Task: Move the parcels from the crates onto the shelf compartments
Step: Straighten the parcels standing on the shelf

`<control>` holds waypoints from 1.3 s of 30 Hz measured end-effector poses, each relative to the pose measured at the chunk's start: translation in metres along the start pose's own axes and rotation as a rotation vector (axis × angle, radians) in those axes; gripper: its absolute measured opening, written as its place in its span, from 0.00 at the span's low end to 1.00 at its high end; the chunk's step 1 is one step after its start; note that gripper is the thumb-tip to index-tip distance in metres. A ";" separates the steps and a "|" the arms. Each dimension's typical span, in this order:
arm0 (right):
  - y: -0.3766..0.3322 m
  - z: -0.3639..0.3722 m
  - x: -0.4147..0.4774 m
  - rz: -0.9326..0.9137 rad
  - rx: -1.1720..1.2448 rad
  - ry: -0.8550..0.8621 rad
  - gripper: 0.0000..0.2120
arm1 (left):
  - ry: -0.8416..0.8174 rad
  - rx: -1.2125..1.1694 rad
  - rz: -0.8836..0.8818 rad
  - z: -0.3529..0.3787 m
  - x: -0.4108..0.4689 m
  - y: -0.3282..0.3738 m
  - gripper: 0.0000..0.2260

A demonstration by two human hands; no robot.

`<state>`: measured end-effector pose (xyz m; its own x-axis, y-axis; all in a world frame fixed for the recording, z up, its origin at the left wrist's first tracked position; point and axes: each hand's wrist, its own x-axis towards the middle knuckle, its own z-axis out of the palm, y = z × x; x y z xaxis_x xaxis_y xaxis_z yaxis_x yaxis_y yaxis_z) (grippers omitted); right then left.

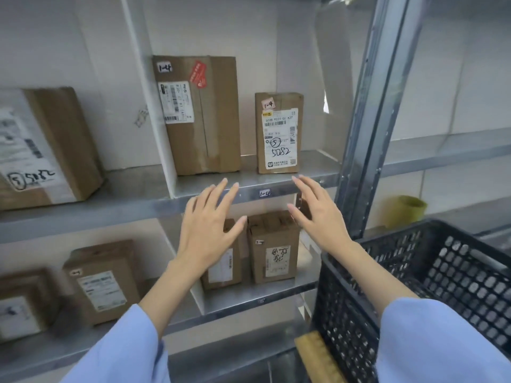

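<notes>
Two cardboard parcels stand upright in the upper compartment labelled 1-4: a tall one point(200, 114) with a red sticker and a smaller one point(279, 132) marked 5082. My left hand point(210, 230) and my right hand point(318, 214) hover in front of the shelf edge point(154, 205), just below that compartment. Fingers of both are spread and hold nothing. Behind my hands, the lower compartment holds two more parcels point(272, 248), the left one partly hidden by my left hand. A black plastic crate point(442, 277) sits at the lower right; its inside is hardly visible.
A large parcel point(47, 145) fills the upper left compartment, and more boxes point(103, 280) stand in the lower left one. White dividers separate the compartments. A grey metal upright point(370, 120) rises at the right, with a yellow tape roll point(406, 211) behind it.
</notes>
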<state>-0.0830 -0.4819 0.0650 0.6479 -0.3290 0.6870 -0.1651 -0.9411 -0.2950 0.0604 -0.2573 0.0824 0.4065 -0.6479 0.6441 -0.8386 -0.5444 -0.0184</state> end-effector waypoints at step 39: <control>0.030 0.014 0.086 -0.051 -0.139 -0.159 0.27 | -0.177 0.060 -0.215 0.016 0.090 0.003 0.39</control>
<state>-0.0217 -0.5377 0.1058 0.7653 -0.2745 0.5821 -0.2226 -0.9616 -0.1608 0.1002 -0.3254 0.1278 0.6344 -0.5940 0.4946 -0.7051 -0.7070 0.0554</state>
